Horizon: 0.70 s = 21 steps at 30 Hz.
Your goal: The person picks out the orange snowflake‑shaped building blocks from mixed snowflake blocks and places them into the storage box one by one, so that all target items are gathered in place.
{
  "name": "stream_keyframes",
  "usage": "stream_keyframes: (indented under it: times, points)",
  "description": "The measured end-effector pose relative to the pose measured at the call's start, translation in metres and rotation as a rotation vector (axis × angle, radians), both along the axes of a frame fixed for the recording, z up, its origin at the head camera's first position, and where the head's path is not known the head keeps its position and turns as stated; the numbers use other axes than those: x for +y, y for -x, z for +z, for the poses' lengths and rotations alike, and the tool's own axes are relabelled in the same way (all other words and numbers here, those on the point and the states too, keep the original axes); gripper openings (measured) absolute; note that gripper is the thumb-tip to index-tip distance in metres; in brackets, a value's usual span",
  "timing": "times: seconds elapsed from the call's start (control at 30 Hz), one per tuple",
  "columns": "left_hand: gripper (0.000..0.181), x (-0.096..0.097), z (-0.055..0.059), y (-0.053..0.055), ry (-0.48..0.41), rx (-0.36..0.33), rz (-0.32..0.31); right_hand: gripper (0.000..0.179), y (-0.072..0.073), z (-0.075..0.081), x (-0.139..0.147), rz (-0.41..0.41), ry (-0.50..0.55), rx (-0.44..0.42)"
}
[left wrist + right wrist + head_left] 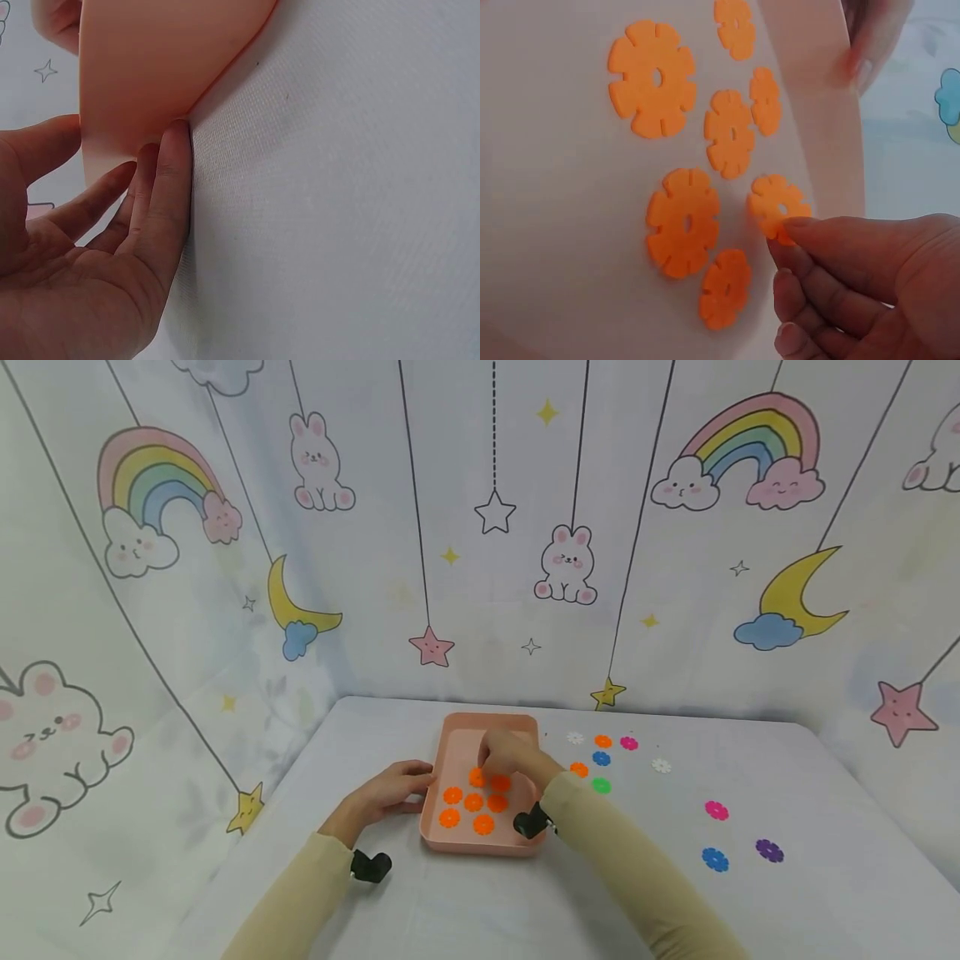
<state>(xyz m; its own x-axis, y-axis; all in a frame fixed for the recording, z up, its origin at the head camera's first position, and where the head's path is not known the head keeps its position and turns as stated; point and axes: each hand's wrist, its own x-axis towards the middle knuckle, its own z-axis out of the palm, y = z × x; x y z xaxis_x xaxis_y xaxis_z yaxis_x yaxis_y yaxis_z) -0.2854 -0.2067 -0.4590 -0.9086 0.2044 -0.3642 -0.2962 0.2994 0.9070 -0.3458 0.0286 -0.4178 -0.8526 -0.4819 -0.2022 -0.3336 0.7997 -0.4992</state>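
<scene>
A shallow peach tray [461, 745] stands on the table in the head view, holding several orange flower-shaped notched discs [473, 802]. My right hand [506, 754] is over the tray. Between thumb and forefinger it pinches one orange notched disc [768, 196], seen in the right wrist view above the tray floor. The other orange discs [652, 79] lie spread apart. My left hand [393, 789] touches the tray's left side from outside. In the left wrist view its extended fingers [166, 195] rest along the tray's outer wall [150, 67], the thumb by the rim.
Right of the tray lie loose notched discs: a green one [602, 786], a blue one [716, 859], a purple one [768, 850], a pink one [716, 810], a white one [661, 766] and others, some orange. A patterned curtain [495, 593] hangs behind the table.
</scene>
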Motion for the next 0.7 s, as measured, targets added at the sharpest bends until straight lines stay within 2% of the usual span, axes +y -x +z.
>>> stream_keyframes:
  times: [0.2,0.5,0.6,0.7]
  points:
    - [0.050,0.002,0.001,0.000,0.004,0.003,-0.002,0.005,-0.003,0.002,-0.002,-0.018,0.000,-0.023]
    - [0.051,0.001,-0.002,0.001,0.006,0.007,-0.002,0.007,-0.003,0.002,0.004,-0.036,-0.007,-0.013]
    - [0.051,-0.001,-0.003,0.002,0.014,0.005,-0.001,0.008,-0.003,0.008,0.011,0.000,-0.012,0.000]
    - [0.052,-0.001,-0.004,0.002,0.021,0.007,-0.003,0.010,-0.006,0.017,0.024,0.046,0.041,0.023]
